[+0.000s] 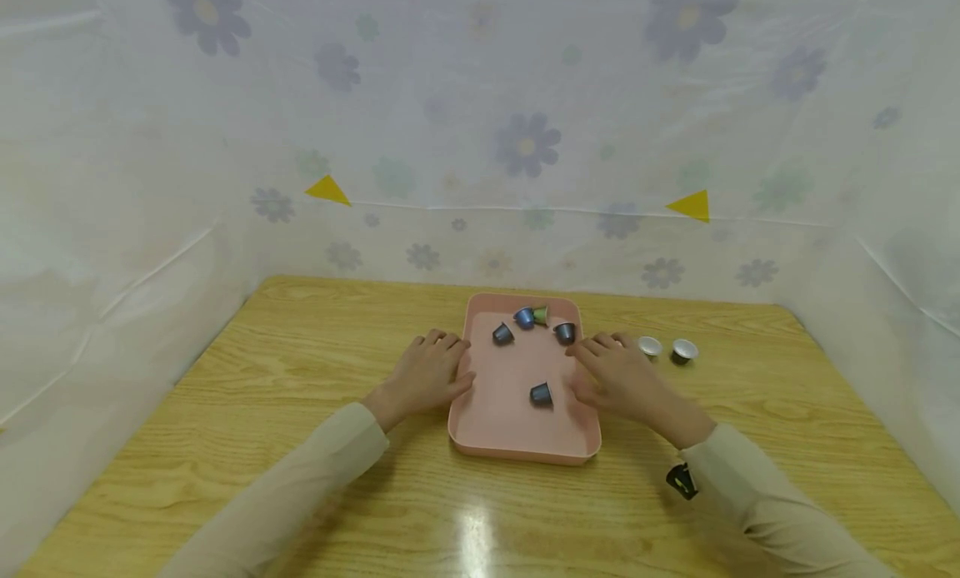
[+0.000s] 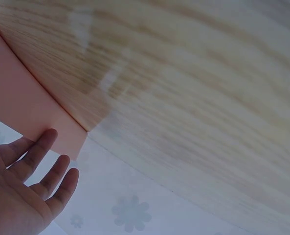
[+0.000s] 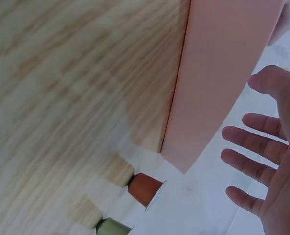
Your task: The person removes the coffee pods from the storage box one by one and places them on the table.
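Observation:
A pink rectangular tray (image 1: 502,432) lies on the table between my two hands. Inside it are several coffee capsules: a blue one (image 1: 524,317) against a green one (image 1: 541,316), and dark ones, such as the dark capsule (image 1: 541,394) nearer the front. My left hand (image 1: 427,370) is at the tray's left rim; in the left wrist view a fingertip touches the outer wall (image 2: 17,98), fingers loosely bent. At the right rim is my right hand (image 1: 618,378), its fingers spread and loosely extended, with the thumb tip by the edge in the right wrist view.
Right of the tray stand two white-lidded capsules (image 1: 684,351); in the right wrist view a brown capsule (image 3: 145,190) and a green capsule (image 3: 113,227) show there. A black capsule (image 1: 681,480) lies beside my right sleeve. Flowered sheeting (image 1: 525,245) encloses the wooden table (image 1: 315,320).

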A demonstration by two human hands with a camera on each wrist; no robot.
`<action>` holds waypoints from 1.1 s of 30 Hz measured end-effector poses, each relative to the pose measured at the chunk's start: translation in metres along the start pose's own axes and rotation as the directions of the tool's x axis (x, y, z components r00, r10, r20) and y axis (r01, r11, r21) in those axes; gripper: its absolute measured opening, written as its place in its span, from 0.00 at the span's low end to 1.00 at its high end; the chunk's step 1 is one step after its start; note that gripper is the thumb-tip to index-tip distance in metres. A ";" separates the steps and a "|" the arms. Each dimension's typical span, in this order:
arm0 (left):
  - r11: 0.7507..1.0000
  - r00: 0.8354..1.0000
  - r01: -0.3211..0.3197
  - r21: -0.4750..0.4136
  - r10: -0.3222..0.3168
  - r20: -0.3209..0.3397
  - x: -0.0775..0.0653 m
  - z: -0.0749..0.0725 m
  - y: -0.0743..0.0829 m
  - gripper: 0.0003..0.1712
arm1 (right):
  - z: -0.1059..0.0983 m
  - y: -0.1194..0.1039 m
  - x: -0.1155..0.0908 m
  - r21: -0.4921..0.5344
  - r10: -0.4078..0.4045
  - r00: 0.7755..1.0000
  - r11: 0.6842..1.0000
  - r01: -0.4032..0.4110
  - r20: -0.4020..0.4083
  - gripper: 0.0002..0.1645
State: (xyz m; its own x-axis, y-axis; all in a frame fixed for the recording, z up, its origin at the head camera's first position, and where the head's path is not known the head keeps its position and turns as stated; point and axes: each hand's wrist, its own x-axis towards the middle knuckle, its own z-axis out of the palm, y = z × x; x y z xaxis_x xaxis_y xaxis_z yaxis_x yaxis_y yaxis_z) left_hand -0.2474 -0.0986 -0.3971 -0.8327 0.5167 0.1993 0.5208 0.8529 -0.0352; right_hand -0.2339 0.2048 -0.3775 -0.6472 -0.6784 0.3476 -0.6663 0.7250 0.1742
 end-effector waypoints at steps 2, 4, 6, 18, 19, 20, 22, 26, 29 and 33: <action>1.000 1.000 0.000 -0.002 0.000 0.002 0.000 0.000 0.000 0.29 | 0.002 -0.002 0.001 -0.003 -0.010 1.000 1.000 0.011 0.012 0.27; 1.000 1.000 0.000 -0.002 0.000 0.004 0.000 -0.001 0.000 0.29 | 0.003 -0.005 0.001 0.000 -0.022 1.000 1.000 0.022 0.019 0.25; 1.000 1.000 -0.002 0.000 0.002 0.005 0.000 -0.001 0.000 0.29 | 0.005 -0.008 0.002 0.004 -0.041 0.999 0.999 0.041 0.015 0.25; 1.000 1.000 0.002 0.001 -0.002 0.011 0.000 0.000 0.000 0.29 | 0.009 -0.022 0.004 0.043 -0.103 0.994 0.994 0.102 0.034 0.23; 1.000 1.000 0.002 0.000 -0.002 0.011 0.000 0.000 0.000 0.29 | 0.010 -0.022 0.005 0.037 -0.106 0.994 0.994 0.105 0.039 0.23; 1.000 1.000 0.003 0.001 -0.003 0.013 0.000 0.000 0.000 0.30 | 0.011 -0.023 0.005 0.034 -0.108 0.993 0.994 0.106 0.045 0.24; 1.000 1.000 0.003 0.001 -0.003 0.016 0.000 -0.001 0.000 0.29 | 0.011 -0.024 0.005 0.033 -0.109 0.992 0.994 0.107 0.058 0.24; 1.000 1.000 0.003 -0.004 -0.003 0.020 0.000 -0.001 0.000 0.29 | 0.013 -0.027 0.006 0.029 -0.104 0.991 0.994 0.102 0.083 0.24; 1.000 1.000 0.003 -0.006 -0.003 0.021 0.000 -0.001 0.000 0.29 | 0.014 -0.028 0.008 0.034 -0.096 0.990 0.995 0.093 0.105 0.25; 1.000 1.000 0.001 0.003 -0.001 0.016 0.000 -0.001 0.000 0.30 | 0.016 -0.029 0.009 0.041 -0.094 0.988 0.995 0.090 0.124 0.26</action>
State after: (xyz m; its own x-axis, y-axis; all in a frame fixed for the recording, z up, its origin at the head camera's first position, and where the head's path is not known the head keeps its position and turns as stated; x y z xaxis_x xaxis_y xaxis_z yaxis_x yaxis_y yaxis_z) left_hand -0.2476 -0.0991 -0.3964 -0.8361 0.5169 0.1837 0.5195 0.8537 -0.0374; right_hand -0.2264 0.1764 -0.3941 -0.6224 -0.7531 0.2131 -0.7364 0.6557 0.1666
